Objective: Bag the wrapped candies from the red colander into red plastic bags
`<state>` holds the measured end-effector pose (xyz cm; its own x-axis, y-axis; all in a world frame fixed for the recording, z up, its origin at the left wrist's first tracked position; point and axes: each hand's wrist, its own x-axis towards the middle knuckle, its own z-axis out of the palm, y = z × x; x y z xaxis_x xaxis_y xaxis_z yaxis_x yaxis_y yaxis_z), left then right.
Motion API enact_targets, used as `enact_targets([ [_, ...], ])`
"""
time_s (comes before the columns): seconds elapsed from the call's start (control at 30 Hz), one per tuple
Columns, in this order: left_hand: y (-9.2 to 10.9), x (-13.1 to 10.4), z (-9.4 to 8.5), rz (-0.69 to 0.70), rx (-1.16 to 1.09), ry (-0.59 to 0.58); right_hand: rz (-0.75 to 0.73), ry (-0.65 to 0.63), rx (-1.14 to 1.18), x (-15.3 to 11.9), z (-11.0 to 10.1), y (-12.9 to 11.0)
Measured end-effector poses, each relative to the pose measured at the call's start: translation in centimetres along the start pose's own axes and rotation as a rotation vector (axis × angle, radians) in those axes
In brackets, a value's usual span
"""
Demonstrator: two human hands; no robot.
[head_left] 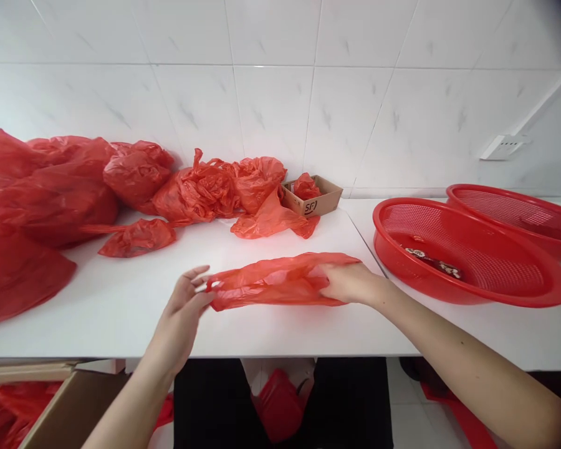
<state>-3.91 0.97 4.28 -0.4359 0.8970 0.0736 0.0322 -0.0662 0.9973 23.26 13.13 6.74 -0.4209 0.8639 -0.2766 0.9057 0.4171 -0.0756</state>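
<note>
A thin red plastic bag (271, 280) is stretched sideways between my hands, just above the white table (280, 333). My left hand (182, 312) is at the bag's left end, with its fingers apart and a loop of the bag by the fingertips. My right hand (348, 282) reaches inside the bag's right end; the thin plastic covers its fingers, so their grip is hard to make out.
Filled red bags (196, 190) line the wall from the left to the centre, beside a small cardboard box (327, 202). Two red baskets (449, 224) (518, 209) stand at the right, the nearer holding small patterned items. An open carton (51, 408) sits below, left.
</note>
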Motion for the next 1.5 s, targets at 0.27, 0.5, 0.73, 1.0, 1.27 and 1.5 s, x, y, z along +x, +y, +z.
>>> enact_targets([
  [0.27,0.2,-2.9,8.8,0.858,1.157,-0.181,-0.101,-0.093,-0.112,0.2,0.8,-3.2],
  [0.5,-3.4,6.5,4.8,0.550,1.547,-0.189,-0.174,-0.246,-0.102,-2.8,1.1,-0.3],
  [0.73,-0.6,2.0,5.6,0.790,1.380,-0.160,-0.171,0.237,-0.033,-4.3,-0.7,0.2],
  [1.0,-3.1,-2.0,8.7,0.656,1.235,-0.689,-0.489,0.079,0.160,1.2,1.5,-1.6],
  [1.27,-1.0,-3.3,6.0,0.562,1.232,-0.845,-0.284,-0.030,0.117,5.8,1.1,1.1],
  [1.5,-3.1,-0.9,5.3,0.841,1.181,-0.319,-0.393,0.141,0.178,1.2,2.0,-0.4],
])
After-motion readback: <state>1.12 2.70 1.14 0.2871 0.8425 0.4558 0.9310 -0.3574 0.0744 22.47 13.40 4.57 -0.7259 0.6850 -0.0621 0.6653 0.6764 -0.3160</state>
